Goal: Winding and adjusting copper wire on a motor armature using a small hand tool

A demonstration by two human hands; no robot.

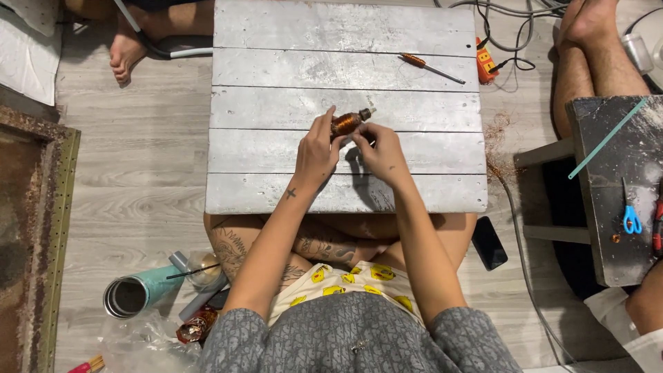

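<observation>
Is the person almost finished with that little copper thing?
Hard to tell. Loose copper wire already lies piled beside the table. Both hands, left hand and right hand, hold the copper-wound coil, which is fully wound. The screwdriver lies untouched.

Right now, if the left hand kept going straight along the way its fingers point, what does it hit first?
The left hand points up and away across the table, fingertips already on the copper coil. So the coil comes first. Past it, only bare planks; the screwdriver lies off to the right, probably outside that line.

a home floor workshop: low metal-clad bench (276, 90), screwdriver (431, 68), scissors (631, 217), cables (511, 27), barefoot sitters
</observation>
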